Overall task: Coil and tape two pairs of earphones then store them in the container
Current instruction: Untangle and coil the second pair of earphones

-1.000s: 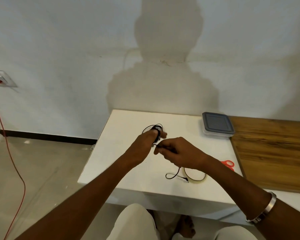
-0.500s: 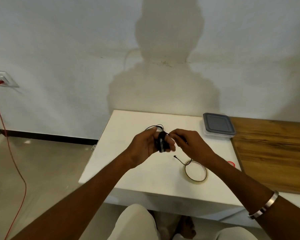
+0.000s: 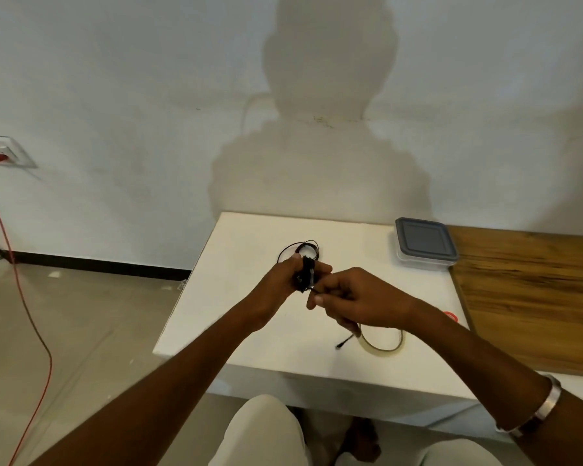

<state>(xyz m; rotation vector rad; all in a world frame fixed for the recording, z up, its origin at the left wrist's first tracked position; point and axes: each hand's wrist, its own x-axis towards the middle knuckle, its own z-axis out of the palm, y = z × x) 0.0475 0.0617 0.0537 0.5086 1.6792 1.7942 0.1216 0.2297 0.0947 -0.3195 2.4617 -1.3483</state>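
My left hand (image 3: 288,279) holds a black earphone cable coil (image 3: 305,274) wound around its fingers above the white table (image 3: 236,297). My right hand (image 3: 357,297) pinches the cable's loose end just right of the coil; the plug tip (image 3: 342,343) dangles below that hand. A second black earphone (image 3: 300,248) lies in a loose loop on the table behind my left hand. A roll of clear tape (image 3: 382,344) lies on the table under my right wrist. The container (image 3: 424,245), clear with a grey lid on, sits at the table's back right.
Red-handled scissors (image 3: 451,316) peek out from behind my right forearm. A wooden board (image 3: 532,290) adjoins the table on the right. A red cord (image 3: 11,264) hangs from a wall socket at the far left. My knees are under the table's front edge.
My right hand has carried the loose cable round my left fingers again, from below the coil to behind it and back to the front. The dangling tail has grown shorter.
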